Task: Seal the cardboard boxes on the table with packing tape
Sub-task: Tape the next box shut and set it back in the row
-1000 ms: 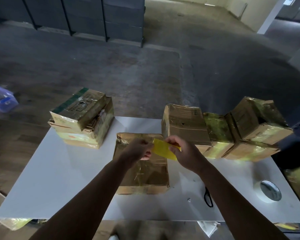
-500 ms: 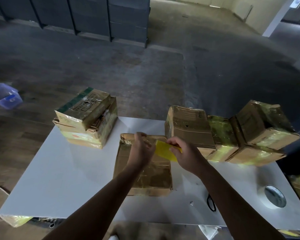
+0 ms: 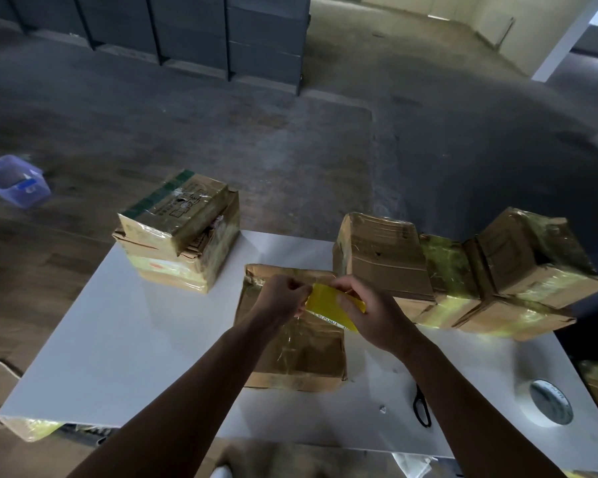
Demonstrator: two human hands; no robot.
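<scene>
L grip (image 3: 282,298) lowered, now pinching yellow tape (image 3: 328,305)'s left end.

Single head-worn wide-angle view, aimed forward and down, white table (image 3: 125,343) seen close from its near edge.

A dim room with a worn, dark floor (image 3: 187,125), where a row of dark grey cabinets (image 3: 194,32) lines the far side. Light falls on a pale wall (image 3: 463,19) and a white pillar (image 3: 563,43) at far right. A white surface (image 3: 118,339) stands in the foreground, and a blue plastic tub (image 3: 14,181) sits on the floor at left.
</scene>
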